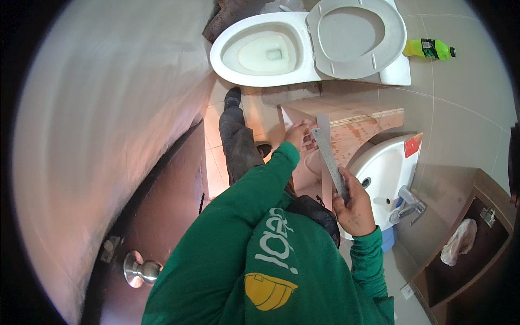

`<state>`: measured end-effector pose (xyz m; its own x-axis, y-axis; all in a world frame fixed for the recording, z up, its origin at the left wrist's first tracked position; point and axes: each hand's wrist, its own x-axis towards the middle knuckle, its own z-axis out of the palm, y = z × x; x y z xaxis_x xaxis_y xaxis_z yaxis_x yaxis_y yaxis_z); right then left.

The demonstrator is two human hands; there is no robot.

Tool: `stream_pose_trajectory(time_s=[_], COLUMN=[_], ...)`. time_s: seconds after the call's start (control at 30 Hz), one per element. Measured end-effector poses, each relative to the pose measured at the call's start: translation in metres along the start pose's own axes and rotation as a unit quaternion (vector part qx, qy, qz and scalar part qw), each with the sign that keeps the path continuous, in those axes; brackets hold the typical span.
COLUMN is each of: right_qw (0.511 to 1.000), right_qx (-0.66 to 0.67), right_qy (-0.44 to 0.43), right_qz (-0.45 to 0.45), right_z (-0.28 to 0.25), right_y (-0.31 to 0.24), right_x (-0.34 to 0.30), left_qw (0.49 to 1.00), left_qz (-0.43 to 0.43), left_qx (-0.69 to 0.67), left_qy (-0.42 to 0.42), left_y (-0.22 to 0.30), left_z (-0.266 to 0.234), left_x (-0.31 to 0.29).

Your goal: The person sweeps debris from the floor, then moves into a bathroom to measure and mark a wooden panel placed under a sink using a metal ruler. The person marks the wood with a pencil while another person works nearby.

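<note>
A long metal ruler [326,154] slants across the front of a plywood cabinet [357,130]. My right hand [355,208] is closed around its near end, thumb along the ruler. At the far end, beside the ruler's rounded tip, is my left hand [297,136], its fingers bent together near the cabinet's pale front panel [291,116]. Whatever those fingers pinch is too small to make out. To the right, a white washbasin [385,168] with a chrome faucet [410,205] sits against the cabinet, which has a curved cutout.
A white toilet [310,38] with its lid raised stands ahead, and a green-yellow bottle [430,49] is to its right. At left is a brown door [162,200] with a round knob [142,269]. An open wall cabinet [471,244] holds a crumpled plastic bag [459,242].
</note>
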<state>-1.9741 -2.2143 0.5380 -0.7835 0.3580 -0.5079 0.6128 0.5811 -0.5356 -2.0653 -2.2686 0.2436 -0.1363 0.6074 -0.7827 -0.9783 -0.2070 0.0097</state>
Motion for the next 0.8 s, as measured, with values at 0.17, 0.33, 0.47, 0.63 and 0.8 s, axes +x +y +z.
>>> stream_pose_trajectory(time_s=[0.17, 0.33, 0.47, 0.63, 0.8], right_qw=[0.998, 0.996, 0.997, 0.993, 0.987], right_qx=[-0.066, -0.060, -0.061, -0.098, -0.154], right_qy=[-0.021, -0.053, -0.040, -0.053, -0.026], right_qz=[0.006, 0.024, 0.004, 0.048, 0.031], right_z=[0.007, 0.021, 0.026, 0.019, 0.027], right_y=[-0.013, -0.014, -0.015, -0.021, -0.002], right_x=[0.041, 0.065, 0.066, 0.056, 0.038], left_qw=[0.995, 0.978, 0.976, 0.978, 0.982], left_qz=[-0.074, 0.029, 0.069, 0.053, 0.099], left_qx=[0.072, 0.206, 0.194, 0.163, 0.153], left_qy=[-0.004, 0.029, 0.065, 0.121, 0.042], left_y=[0.034, 0.050, 0.054, 0.047, 0.026], left_z=[-0.004, -0.001, -0.007, -0.007, 0.002], left_x=[-0.025, -0.047, -0.043, -0.040, -0.049])
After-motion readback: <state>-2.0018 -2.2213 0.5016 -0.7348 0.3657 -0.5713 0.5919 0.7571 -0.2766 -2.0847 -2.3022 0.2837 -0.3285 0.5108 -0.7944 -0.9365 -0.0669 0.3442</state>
